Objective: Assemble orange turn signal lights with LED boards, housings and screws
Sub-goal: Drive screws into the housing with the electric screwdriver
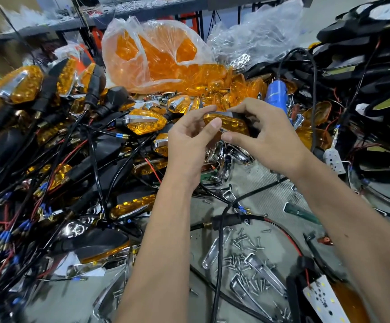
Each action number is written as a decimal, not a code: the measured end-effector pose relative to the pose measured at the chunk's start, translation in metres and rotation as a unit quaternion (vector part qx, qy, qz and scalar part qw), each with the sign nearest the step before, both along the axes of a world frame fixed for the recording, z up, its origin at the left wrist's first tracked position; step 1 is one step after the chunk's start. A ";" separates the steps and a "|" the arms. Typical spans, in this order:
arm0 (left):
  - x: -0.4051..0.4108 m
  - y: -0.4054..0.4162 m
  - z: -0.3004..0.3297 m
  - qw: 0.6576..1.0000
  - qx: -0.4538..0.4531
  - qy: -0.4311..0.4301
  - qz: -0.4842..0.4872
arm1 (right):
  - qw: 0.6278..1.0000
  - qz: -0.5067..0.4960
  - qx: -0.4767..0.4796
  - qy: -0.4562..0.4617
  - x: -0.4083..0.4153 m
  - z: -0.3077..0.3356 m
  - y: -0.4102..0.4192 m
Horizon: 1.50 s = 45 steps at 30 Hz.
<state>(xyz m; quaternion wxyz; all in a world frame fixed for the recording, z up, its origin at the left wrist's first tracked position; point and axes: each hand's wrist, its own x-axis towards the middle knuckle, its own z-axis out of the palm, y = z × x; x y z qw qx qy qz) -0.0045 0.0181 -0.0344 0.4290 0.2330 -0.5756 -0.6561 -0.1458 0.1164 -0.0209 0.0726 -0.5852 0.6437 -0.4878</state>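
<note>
A: Which step is this?

B: Fitting the lens, I'd judge. Both hands are up over the desk (271, 180), holding one light (230, 125) between them. The left hand (189, 145) has its thumb pressed on the near end of the orange lens and its fingers (203, 110) curled over the top. The right hand (266, 136) pinches the other end, thumb below and fingers (240, 108) bent round the black housing behind.

A: So both sets of fingers are closed on it?

B: Yes, curled round the same light, neither hand free. It is held in the air, above the chrome trims and in front of the bag (156, 57) of loose lenses.

A: Is the lens seated?

B: I cannot tell; the hands hide the seam.

A: And next?

B: Probably pressing it home evenly, then fixing it. That calls for a screw from the screws (245, 259) lying on the desk near the person, and the blue driver (276, 94) resting just beyond the right hand. One hand must let go while the other keeps the parts together.

A: Finished ones?

B: Heaped at the left in a pile (56, 141), wires tangled. An LED board (324, 299) lies at the lower right.
</note>
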 end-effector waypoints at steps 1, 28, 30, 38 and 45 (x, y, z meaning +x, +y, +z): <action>0.000 -0.001 0.000 1.000 -0.009 0.003 0.008 | 1.000 -0.002 -0.004 0.001 0.001 0.000 0.000; 0.008 0.002 0.006 0.998 0.060 0.009 -0.016 | 0.996 0.057 -0.010 -0.065 -0.010 0.003 0.001; 0.011 0.002 0.007 0.998 0.039 0.025 -0.053 | 0.994 0.073 -0.012 -0.081 -0.012 0.003 0.002; 0.009 0.005 0.008 1.000 0.001 0.029 -0.008 | 0.999 0.030 -0.023 -0.002 -0.012 0.005 0.002; 0.009 0.004 0.010 0.998 -0.026 0.061 0.023 | 0.998 0.029 -0.035 -0.036 -0.009 0.008 -0.002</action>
